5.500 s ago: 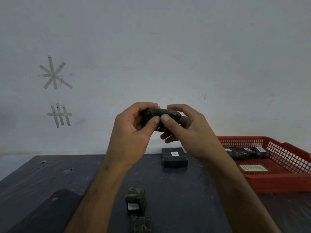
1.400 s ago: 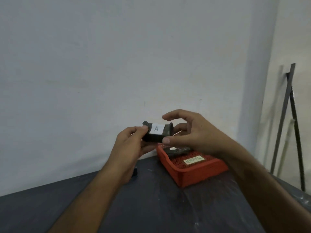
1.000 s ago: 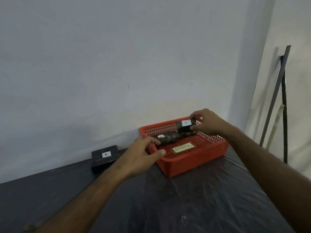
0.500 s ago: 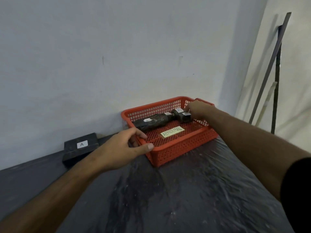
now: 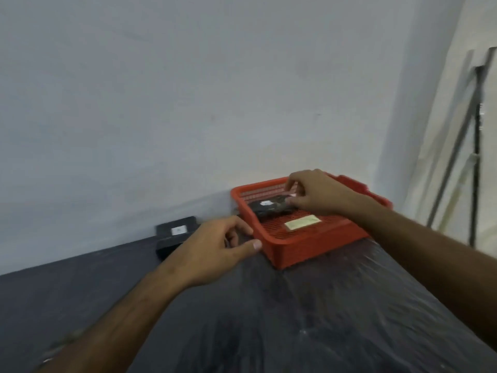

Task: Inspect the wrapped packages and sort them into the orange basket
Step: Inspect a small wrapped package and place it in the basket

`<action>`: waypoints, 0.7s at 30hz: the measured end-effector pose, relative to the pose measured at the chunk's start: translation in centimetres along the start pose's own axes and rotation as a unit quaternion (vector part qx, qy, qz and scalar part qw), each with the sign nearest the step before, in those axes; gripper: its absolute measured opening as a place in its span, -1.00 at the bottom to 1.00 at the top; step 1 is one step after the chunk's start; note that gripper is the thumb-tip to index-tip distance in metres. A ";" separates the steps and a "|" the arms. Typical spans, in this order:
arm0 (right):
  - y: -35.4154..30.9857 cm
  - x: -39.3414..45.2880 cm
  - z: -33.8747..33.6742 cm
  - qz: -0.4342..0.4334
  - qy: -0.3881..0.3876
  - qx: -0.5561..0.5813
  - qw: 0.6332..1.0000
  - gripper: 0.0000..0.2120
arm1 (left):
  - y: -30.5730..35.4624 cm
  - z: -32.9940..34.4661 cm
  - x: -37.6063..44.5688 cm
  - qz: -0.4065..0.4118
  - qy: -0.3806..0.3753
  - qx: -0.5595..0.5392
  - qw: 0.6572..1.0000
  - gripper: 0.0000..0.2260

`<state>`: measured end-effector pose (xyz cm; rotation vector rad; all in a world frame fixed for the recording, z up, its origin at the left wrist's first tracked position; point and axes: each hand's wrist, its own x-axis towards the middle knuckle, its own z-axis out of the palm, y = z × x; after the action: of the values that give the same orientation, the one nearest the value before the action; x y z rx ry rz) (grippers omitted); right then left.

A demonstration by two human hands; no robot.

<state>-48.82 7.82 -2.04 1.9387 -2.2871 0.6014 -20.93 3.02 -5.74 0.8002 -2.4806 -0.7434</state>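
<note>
Orange basket [image 5: 301, 246] — on dark worktop [image 5: 269, 319], far right, against the wall. Holds a dark wrapped package [image 5: 269, 207] w/ white label, lying at the back-left of the basket; pale label strip [image 5: 302, 222] on the basket floor, nearer front.
Right hand [image 5: 317, 193] — over basket interior, fingers curled just beside the package's right end; cannot tell whether it pinches anything, frame blurred.
Left hand [image 5: 215, 246] — fingers relaxed and spread, thumb tip at basket's near-left corner, holding nothing.
1 black box [image 5: 176, 234] w/ white label — on worktop, left of basket, by the wall.
</note>
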 end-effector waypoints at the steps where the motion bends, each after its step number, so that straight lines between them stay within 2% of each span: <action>1: -2.6 -1.0 0.1 -0.035 0.002 0.014 0.999 -0.81 | -0.3 -1.1 -1.5 -0.009 -0.002 0.001 1.000 -0.80; 3: -7.3 -2.7 0.8 -0.102 -0.007 0.040 0.994 -0.81 | -1.0 -3.2 -4.5 -0.020 -0.004 0.003 1.000 -0.80; 7: -16.1 -5.5 2.9 -0.188 -0.077 0.092 0.975 -0.77 | -2.3 -8.0 -10.6 -0.055 0.028 0.016 0.998 -0.82; 12: -26.6 -10.8 7.0 -0.290 -0.211 0.140 0.923 -0.74 | -4.4 -13.5 -18.7 -0.115 0.104 -0.017 0.988 -0.88; 15: -30.9 -14.0 9.5 -0.331 -0.257 0.173 0.891 -0.70 | -5.3 -14.2 -24.0 -0.154 0.130 -0.020 0.979 -0.95; 18: -33.5 -16.3 10.9 -0.337 -0.292 0.217 0.868 -0.62 | -5.7 -13.2 -29.3 -0.194 0.138 -0.006 0.971 -0.96; 21: -35.4 -18.6 12.5 -0.368 -0.282 0.253 0.849 -0.50 | -5.1 -11.7 -32.8 -0.199 0.175 -0.013 0.964 -0.94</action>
<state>-8.76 16.54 -10.77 3.3472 -1.3854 0.6163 11.81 16.01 -7.34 1.3190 -2.0132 -0.6916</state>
